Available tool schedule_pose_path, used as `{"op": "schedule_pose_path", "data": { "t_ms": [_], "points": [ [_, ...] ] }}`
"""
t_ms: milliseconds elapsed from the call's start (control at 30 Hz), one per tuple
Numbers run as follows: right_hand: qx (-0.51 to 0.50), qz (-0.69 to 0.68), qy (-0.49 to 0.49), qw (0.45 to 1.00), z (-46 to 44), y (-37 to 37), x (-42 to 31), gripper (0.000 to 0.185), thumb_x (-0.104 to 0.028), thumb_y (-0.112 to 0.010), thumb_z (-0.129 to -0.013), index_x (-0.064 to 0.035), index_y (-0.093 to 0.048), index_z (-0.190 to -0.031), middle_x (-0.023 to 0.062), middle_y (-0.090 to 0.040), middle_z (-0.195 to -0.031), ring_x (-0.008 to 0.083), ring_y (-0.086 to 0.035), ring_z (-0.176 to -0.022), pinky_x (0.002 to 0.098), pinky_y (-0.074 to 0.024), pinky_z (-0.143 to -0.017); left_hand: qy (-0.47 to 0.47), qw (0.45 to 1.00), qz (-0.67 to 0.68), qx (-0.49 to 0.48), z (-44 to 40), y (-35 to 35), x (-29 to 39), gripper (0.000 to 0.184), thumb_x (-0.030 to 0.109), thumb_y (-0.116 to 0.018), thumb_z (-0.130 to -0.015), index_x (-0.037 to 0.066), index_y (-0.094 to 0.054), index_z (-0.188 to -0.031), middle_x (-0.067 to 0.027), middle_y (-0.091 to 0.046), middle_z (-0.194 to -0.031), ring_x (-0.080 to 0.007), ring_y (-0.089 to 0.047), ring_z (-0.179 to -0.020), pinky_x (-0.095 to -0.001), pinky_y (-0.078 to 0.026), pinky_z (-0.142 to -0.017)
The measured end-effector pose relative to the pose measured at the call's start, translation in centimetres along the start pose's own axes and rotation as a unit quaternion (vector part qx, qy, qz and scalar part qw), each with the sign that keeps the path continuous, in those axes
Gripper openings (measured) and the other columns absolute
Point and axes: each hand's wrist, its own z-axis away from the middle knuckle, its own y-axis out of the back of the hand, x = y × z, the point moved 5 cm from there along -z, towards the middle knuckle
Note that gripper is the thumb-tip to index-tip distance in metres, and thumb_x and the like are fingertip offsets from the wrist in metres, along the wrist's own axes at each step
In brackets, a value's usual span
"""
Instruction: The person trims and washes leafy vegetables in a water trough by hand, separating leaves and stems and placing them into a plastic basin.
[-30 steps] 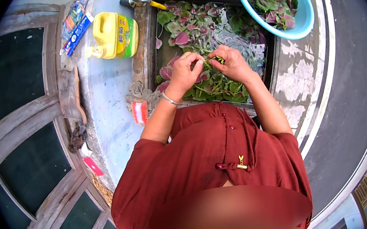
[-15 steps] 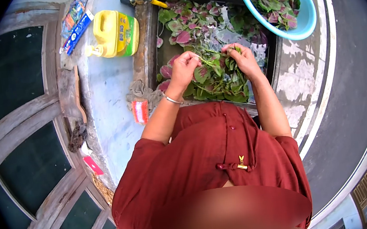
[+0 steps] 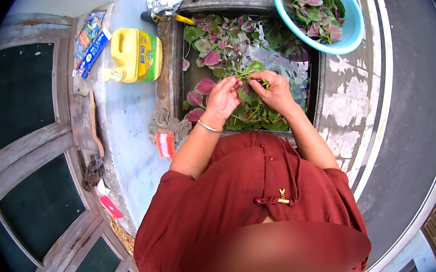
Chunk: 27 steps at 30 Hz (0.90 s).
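Over a dark, water-filled sink (image 3: 185, 65), my left hand (image 3: 224, 101) pinches the stems of red-and-green leafy greens between thumb and fingertips. Close on its right, my right hand (image 3: 274, 92) has its fingers closed on the same greens. The held leafy greens (image 3: 246, 74) show as green stalks and leaves between and above my fingertips; part of them is hidden by my right hand. Just below both hands lies a pile of greens (image 3: 258, 113). More purple-veined leaves (image 3: 212, 57) float in the water on the left and far side.
A light-blue basin (image 3: 359, 20) of leaves stands on the right ledge. On the left ledge are a yellow jug (image 3: 137, 54), a grey rag (image 3: 170, 124) and a red-and-white brush or sponge (image 3: 166, 144). A yellow-handled tool (image 3: 182, 18) lies at the sink's far-left corner.
My hands have come closer together, with the right hand moving left and lower. Ripples now show in the water on the right. The whole view has shifted slightly.
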Motion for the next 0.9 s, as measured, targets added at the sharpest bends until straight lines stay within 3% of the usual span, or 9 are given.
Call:
{"op": "schedule_pose_path", "data": {
  "t_ms": [33, 67, 167, 300, 400, 467, 567, 767, 900],
  "points": [
    [-0.001, 0.035, -0.017, 0.999, 0.5, -0.4, 0.0, 0.014, -0.012, -0.065, -0.075, -0.007, -0.064, -0.088, 0.012, -0.062, -0.078, 0.0297, -0.062, -0.07, 0.0351, -0.0496, -0.063, 0.011, 1.0, 0.005, -0.014, 0.2, 0.3, -0.6, 0.01, 0.016, -0.057, -0.087, 0.011, -0.055, -0.095, -0.0009, -0.061, -0.09, -0.0153, -0.058, -0.085, -0.0357, -0.049, -0.074],
    [0.001, 0.053, -0.02, 0.998, 0.8, -0.7, 0.1, 0.014, -0.013, -0.065, -0.075, -0.0067, -0.064, -0.087, 0.0123, -0.062, -0.077, 0.0303, -0.061, -0.07, 0.0364, -0.0493, -0.061, 0.014, 1.0, -0.012, 0.005, 0.6, 0.3, -1.1, 0.008, 0.018, -0.056, -0.088, 0.012, -0.055, -0.094, 0.0009, -0.06, -0.089, -0.0112, -0.055, -0.075, -0.0288, -0.046, -0.068],
    [0.056, 0.07, 0.047, 0.995, -0.5, -0.6, 0.3, 0.014, -0.015, -0.067, -0.074, -0.0081, -0.062, -0.084, 0.0099, -0.06, -0.074, 0.0286, -0.061, -0.07, 0.036, -0.0492, -0.061, 0.016, 1.0, -0.021, -0.003, -0.8, -0.6, -0.9, 0.01, 0.018, -0.056, -0.087, 0.013, -0.054, -0.096, -0.0008, -0.06, -0.09, -0.0146, -0.056, -0.082, -0.0303, -0.046, -0.07],
    [0.024, 0.091, 0.036, 0.995, -0.8, -0.4, 0.6, 0.013, -0.017, -0.067, -0.075, -0.0064, -0.062, -0.08, 0.0117, -0.063, -0.08, 0.0292, -0.062, -0.074, 0.0357, -0.0499, -0.065, 0.005, 0.996, -0.092, -0.005, -1.4, -1.0, -1.2, 0.01, 0.018, -0.055, -0.088, 0.013, -0.054, -0.096, 0.0002, -0.058, -0.085, -0.0127, -0.055, -0.076, -0.0277, -0.046, -0.067],
    [0.004, 0.112, -0.001, 0.994, -0.2, -1.0, 0.6, 0.013, -0.016, -0.066, -0.075, -0.0058, -0.062, -0.081, 0.0124, -0.063, -0.08, 0.0302, -0.062, -0.075, 0.0359, -0.0499, -0.065, -0.057, 0.976, -0.211, 0.015, -1.3, 0.1, -0.9, 0.011, 0.015, -0.055, -0.088, 0.011, -0.054, -0.098, 0.0024, -0.057, -0.083, -0.0078, -0.053, -0.073, -0.022, -0.044, -0.064],
    [-0.011, 0.091, 0.007, 0.996, 0.1, -1.3, 0.8, 0.014, -0.017, -0.064, -0.076, -0.0051, -0.061, -0.083, 0.0136, -0.062, -0.08, 0.0313, -0.061, -0.076, 0.037, -0.0496, -0.067, -0.172, 0.937, -0.303, 0.011, -0.9, -0.2, 0.4, 0.012, 0.009, -0.057, -0.086, 0.006, -0.055, -0.098, 0.0018, -0.058, -0.084, -0.0054, -0.054, -0.073, -0.0197, -0.045, -0.065],
    [-0.041, 0.076, 0.02, 0.996, 0.2, -1.7, 0.3, 0.015, -0.017, -0.062, -0.077, -0.0044, -0.061, -0.085, 0.0149, -0.062, -0.081, 0.0325, -0.06, -0.077, 0.0386, -0.0492, -0.068, -0.208, 0.911, -0.356, -0.013, -0.2, -0.6, 0.9, 0.012, 0.005, -0.059, -0.085, 0.003, -0.056, -0.096, 0.0023, -0.058, -0.08, -0.0031, -0.052, -0.068, -0.0163, -0.043, -0.062],
    [-0.082, 0.099, 0.057, 0.99, -0.1, -1.6, 0.2, 0.015, -0.016, -0.062, -0.076, -0.0042, -0.06, -0.086, 0.0155, -0.061, -0.08, 0.0333, -0.06, -0.076, 0.0395, -0.0488, -0.067, -0.207, 0.909, -0.363, 0.006, -1.1, -0.4, 1.0, 0.006, 0.004, -0.059, -0.083, 0.002, -0.059, -0.089, 0.0029, -0.058, -0.073, -0.0025, -0.05, -0.062, -0.0158, -0.04, -0.055],
    [-0.035, 0.138, 0.026, 0.989, 0.1, -2.0, 0.1, 0.018, -0.018, -0.061, -0.074, -0.0035, -0.051, -0.075, 0.017, -0.056, -0.074, 0.0363, -0.057, -0.071, 0.0447, -0.0459, -0.06, -0.232, 0.907, -0.351, 0.003, -0.4, -1.4, 0.9, 0.006, 0.005, -0.059, -0.084, 0.002, -0.057, -0.089, 0.0017, -0.057, -0.075, -0.0042, -0.051, -0.066, -0.0183, -0.042, -0.062]
  ]
}}
